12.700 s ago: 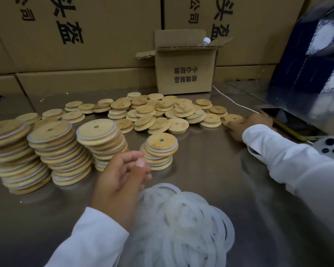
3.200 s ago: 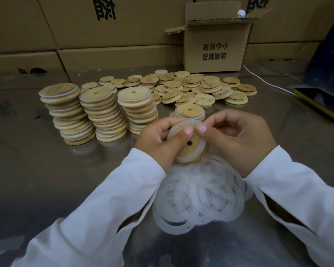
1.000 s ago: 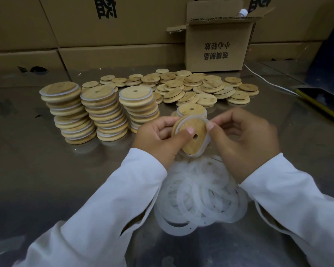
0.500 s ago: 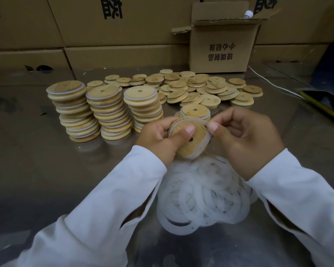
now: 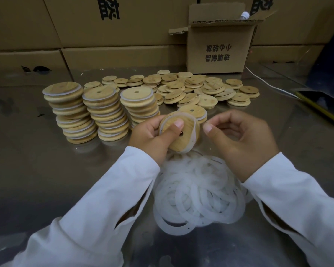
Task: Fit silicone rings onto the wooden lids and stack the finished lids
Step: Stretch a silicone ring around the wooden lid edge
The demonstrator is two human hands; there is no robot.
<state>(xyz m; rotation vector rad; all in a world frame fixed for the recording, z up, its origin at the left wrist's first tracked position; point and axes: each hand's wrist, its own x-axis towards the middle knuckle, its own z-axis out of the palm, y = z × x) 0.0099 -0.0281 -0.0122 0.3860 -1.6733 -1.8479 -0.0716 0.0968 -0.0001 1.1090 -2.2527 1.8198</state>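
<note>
The main risk is a ring [image 5: 196,134] that is only half seated. It runs round the edge of the lid [image 5: 176,143], but along the right and lower rim it looks to stand a little proud. If the lid goes onto a stack like that, the ring could roll off or make the lid sit crooked. The three tall stacks [image 5: 104,112] just left of the hands already lean and stagger, so a nudge from a sleeve or a lid dropped on carelessly could tip one. The short stack [image 5: 193,110] right behind the lid is the likely place to set it, and it is close enough to be knocked. A slip would drop the lid into the ring pile [image 5: 199,191] below it on the desk [image 5: 37,170].

The left hand [image 5: 148,135] holds the lid tilted up on edge above the pile. Its grip pinches the lid, with the thumb flat on the wooden face beside the centre hole and the fingers behind. The right hand [image 5: 241,141] hovers just beside the lid's right edge, apart from it. Its fingers are curled in toward the thumb, and the grip closes on nothing I can see.
</note>
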